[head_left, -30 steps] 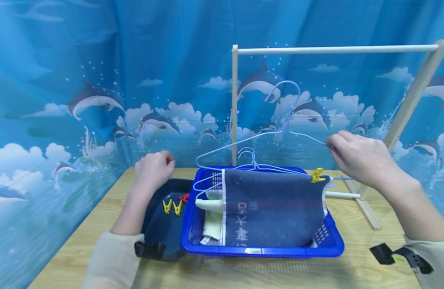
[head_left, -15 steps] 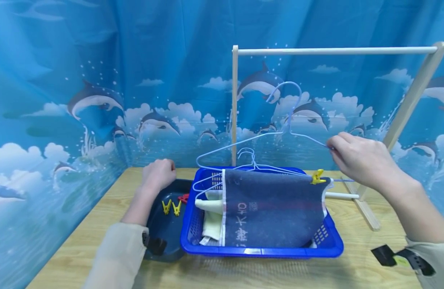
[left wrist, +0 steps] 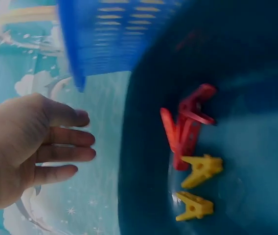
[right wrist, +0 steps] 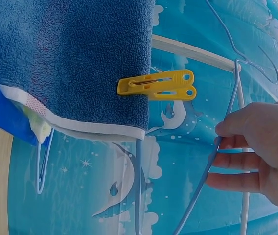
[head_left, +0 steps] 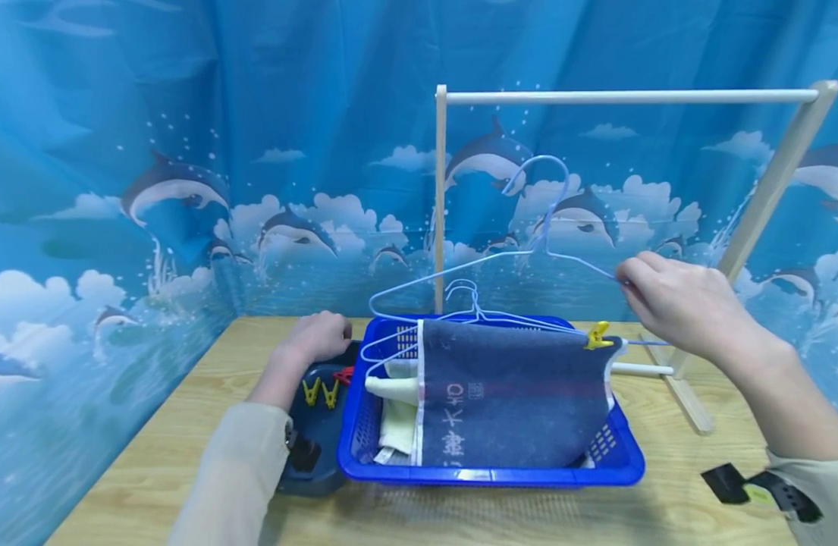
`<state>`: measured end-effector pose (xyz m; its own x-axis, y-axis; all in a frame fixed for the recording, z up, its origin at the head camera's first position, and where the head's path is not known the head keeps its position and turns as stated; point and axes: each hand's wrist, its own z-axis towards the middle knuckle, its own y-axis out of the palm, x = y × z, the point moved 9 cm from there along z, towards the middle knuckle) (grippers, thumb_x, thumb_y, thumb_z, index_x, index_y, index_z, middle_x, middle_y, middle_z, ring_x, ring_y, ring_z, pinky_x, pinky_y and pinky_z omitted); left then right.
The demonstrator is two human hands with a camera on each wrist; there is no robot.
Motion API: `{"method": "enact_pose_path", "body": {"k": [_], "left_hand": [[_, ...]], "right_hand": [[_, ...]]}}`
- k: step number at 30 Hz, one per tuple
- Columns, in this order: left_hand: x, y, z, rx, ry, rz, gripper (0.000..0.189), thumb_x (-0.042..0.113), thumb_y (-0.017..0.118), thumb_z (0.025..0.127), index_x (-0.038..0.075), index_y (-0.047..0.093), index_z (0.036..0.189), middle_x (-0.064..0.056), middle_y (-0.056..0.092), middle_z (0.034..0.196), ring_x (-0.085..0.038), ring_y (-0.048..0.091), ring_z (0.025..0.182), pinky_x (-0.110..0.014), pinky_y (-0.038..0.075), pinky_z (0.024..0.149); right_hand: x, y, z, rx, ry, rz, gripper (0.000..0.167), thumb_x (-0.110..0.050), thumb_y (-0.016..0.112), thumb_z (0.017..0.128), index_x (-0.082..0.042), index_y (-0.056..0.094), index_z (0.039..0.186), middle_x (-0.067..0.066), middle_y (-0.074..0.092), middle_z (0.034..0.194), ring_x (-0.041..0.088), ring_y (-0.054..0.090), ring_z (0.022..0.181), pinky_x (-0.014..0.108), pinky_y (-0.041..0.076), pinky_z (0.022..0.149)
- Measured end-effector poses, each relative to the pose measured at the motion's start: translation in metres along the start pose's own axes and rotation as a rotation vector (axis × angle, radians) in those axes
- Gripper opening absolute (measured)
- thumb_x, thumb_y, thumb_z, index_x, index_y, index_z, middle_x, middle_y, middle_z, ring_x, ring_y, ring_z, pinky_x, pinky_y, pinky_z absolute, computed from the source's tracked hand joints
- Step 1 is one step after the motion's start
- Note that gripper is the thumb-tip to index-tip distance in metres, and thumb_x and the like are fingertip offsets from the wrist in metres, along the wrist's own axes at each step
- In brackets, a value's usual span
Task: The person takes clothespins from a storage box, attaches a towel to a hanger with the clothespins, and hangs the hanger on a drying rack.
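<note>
My right hand (head_left: pixel 685 299) pinches the sloping right arm of a light blue wire hanger (head_left: pixel 490 258). A dark blue towel (head_left: pixel 514 394) with white edging hangs folded over the hanger's lower bar, and a yellow clothespin (right wrist: pixel 158 85) clips it near its right end. My left hand (head_left: pixel 319 336) is above the far end of a dark basin (head_left: pixel 312 462), holding nothing, its fingers loosely extended in the left wrist view. In that basin lie two yellow clothespins (left wrist: pixel 200 169) and some red clothespins (left wrist: pixel 185 127); how many red ones is hard to tell.
Beneath the towel stands a blue plastic basket (head_left: pixel 487 475) with pale cloth (head_left: pixel 398 425) and more wire hangers (head_left: pixel 475 299) in it. Behind it rises a drying rack with a white rail (head_left: pixel 630 97) and a wooden post (head_left: pixel 767 197). A dolphin-print curtain (head_left: pixel 323 152) backs the table (head_left: pixel 186 402).
My left hand has moved right and slightly lower, coming over the far end of the basin. My right hand keeps the hanger and towel almost still.
</note>
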<state>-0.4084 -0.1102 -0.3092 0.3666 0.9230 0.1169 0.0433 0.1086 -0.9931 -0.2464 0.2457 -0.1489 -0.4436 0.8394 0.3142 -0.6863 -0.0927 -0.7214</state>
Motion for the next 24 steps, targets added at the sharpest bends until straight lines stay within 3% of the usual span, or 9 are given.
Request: {"method": "enact_pose_path", "body": {"k": [6, 13, 24], "left_hand": [[0.011, 0.010, 0.004, 0.029, 0.096, 0.028, 0.020, 0.016, 0.059, 0.086, 0.014, 0.059, 0.066, 0.002, 0.053, 0.060, -0.015, 0.048, 0.052, -0.030, 0.037, 0.049], [0.011, 0.021, 0.009, -0.025, 0.083, 0.047, 0.018, 0.013, 0.061, 0.083, 0.015, 0.057, 0.066, 0.001, 0.053, 0.061, -0.015, 0.048, 0.054, -0.030, 0.037, 0.049], [0.013, 0.030, 0.016, 0.006, 0.134, 0.134, 0.022, 0.013, 0.060, 0.081, 0.016, 0.050, 0.062, 0.003, 0.050, 0.059, -0.015, 0.047, 0.054, -0.032, 0.040, 0.051]], "right_hand": [[-0.001, -0.002, 0.001, -0.002, -0.020, -0.010, 0.003, -0.004, 0.058, 0.083, -0.004, 0.058, 0.086, 0.005, 0.054, 0.072, 0.013, 0.042, 0.050, 0.028, 0.030, 0.038], [-0.002, 0.001, 0.003, -0.015, -0.020, -0.001, 0.010, -0.001, 0.063, 0.077, -0.003, 0.058, 0.086, 0.003, 0.053, 0.071, 0.011, 0.041, 0.049, 0.027, 0.030, 0.039], [-0.001, 0.003, 0.003, -0.042, 0.000, -0.002, 0.012, -0.001, 0.064, 0.077, -0.004, 0.059, 0.087, 0.004, 0.054, 0.073, 0.011, 0.042, 0.050, 0.027, 0.031, 0.039]]}}
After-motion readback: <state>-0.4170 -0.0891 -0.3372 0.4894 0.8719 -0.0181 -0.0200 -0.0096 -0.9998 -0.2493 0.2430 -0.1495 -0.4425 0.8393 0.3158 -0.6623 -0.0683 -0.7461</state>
